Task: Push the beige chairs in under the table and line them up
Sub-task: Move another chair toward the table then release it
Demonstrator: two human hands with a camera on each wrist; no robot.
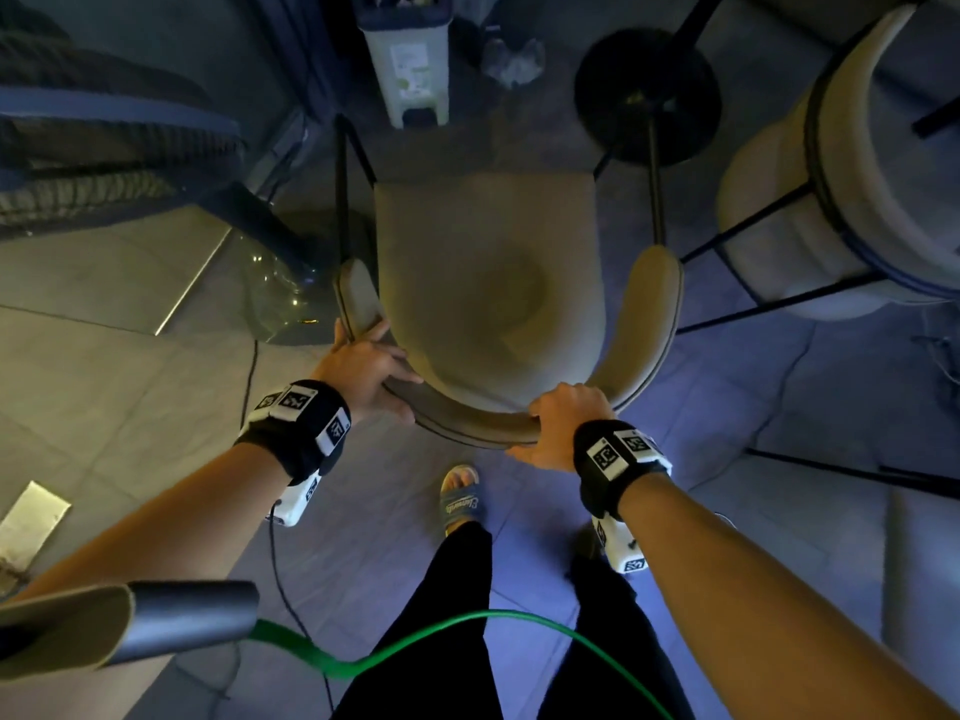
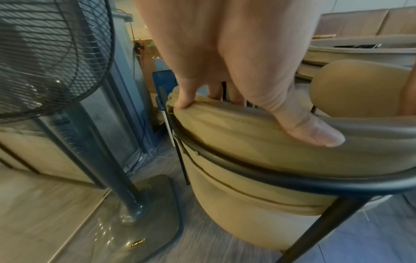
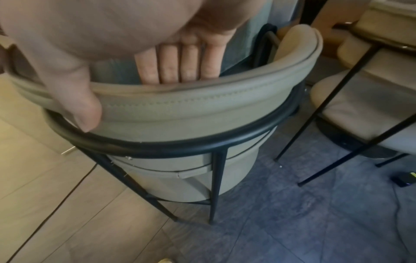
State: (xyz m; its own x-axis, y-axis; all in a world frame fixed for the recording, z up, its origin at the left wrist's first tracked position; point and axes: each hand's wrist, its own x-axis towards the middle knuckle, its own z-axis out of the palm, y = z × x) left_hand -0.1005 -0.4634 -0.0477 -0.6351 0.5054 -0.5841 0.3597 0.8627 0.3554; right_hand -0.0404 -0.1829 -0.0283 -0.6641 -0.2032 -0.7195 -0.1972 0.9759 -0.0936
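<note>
A beige chair [image 1: 488, 283] with a curved padded backrest [image 1: 467, 423] and black metal legs stands right in front of me, its seat facing away. My left hand [image 1: 363, 366] grips the backrest [image 2: 258, 135] on its left curve, thumb on the outside, fingers over the top. My right hand [image 1: 566, 423] grips the backrest [image 3: 202, 106] near its middle right, fingers curled inside and thumb outside. A second beige chair [image 1: 831, 200] stands to the right. The round black table base [image 1: 649, 90] lies ahead on the floor.
A standing fan [image 2: 51, 58] with its dark base [image 1: 280, 283] is close on the left of the chair. A pale pedal bin [image 1: 410, 65] stands ahead. A green cable [image 1: 467, 631] and a black cord [image 1: 275, 563] trail over the floor by my legs.
</note>
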